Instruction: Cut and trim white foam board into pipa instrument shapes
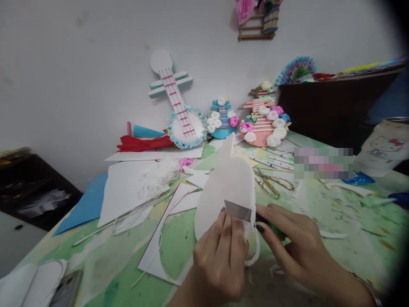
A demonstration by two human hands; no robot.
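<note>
A white lute-shaped board cutout [223,183] with a narrow neck points away from me. My left hand [220,256] holds its near part, fingers stretched over the face; whatever lies under the palm is hidden. In my right hand [297,243] is a utility knife [238,210], its wide blade lying across the board close to my left fingertips. Most of the knife's dark handle is covered by my fingers. Along the cutout's right edge runs a thin white strip [256,247], which curls loose at the near end.
Gold-handled scissors [271,183] and several markers [275,162] lie right of the cutout. White board scraps [172,213] and tangled white string [156,175] are on the left. Decorated model instruments [188,123] lean against the wall. A phone [67,290] rests at the near left.
</note>
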